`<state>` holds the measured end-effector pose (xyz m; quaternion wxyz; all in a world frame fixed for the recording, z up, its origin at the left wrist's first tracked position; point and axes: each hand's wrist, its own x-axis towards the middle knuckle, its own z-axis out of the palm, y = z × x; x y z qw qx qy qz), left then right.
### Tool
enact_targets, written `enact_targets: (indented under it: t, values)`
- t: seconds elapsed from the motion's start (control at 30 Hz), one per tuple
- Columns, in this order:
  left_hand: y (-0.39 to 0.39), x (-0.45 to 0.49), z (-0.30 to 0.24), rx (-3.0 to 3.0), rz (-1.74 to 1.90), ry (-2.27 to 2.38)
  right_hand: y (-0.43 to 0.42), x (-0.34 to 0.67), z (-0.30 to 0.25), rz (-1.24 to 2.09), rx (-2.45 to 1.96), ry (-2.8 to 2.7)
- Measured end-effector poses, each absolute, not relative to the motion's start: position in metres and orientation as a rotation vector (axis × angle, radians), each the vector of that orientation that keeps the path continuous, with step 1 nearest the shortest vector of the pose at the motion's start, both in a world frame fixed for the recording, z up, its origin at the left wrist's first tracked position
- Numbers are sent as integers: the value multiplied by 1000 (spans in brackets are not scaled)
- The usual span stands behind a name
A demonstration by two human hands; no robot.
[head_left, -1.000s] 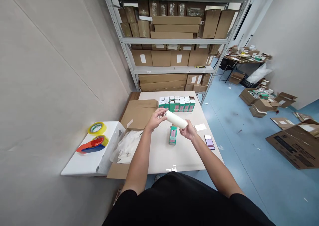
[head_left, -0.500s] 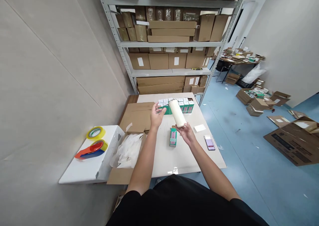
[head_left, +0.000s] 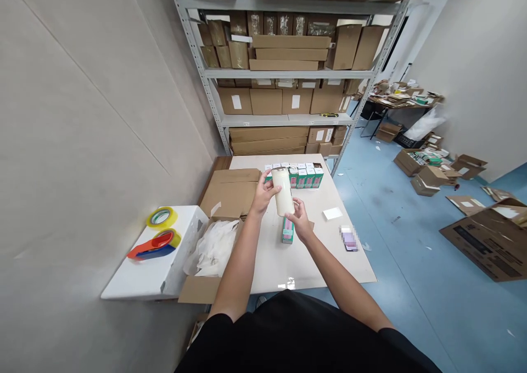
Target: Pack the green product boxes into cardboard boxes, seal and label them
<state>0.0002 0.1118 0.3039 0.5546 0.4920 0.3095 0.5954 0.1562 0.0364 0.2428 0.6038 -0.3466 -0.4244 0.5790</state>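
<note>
Both my hands hold a white cylindrical bottle nearly upright above the table. My left hand grips its upper side with fingers wrapped round it. My right hand supports its bottom end. Just below them a small green box stands on the table. A row of several green and white boxes stands at the far end of the table.
An open carton with white wrapping and a closed cardboard box sit at the left. Tape rolls and a dispenser lie on a white foam box. A phone and white card lie at the right. Shelves of cartons stand behind.
The bottle has gone from lying slanted across both hands to nearly upright. My left hand let go for a moment, then gripped it again near the top.
</note>
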Motion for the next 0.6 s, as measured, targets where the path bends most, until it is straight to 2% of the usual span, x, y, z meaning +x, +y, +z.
enact_targets:
  t: [0.13, 0.4, 0.6]
  values:
    - [108, -5, 299, 1118, 1343, 667, 41, 161, 246, 1425, -780, -1033]
    - [111, -3, 301, 1140, 1415, 812, 48, 156, 233, 1217, -877, -1042]
    - [114, -1, 294, 1051, 1455, 815, 50, 160, 231, 1381, -803, -1044]
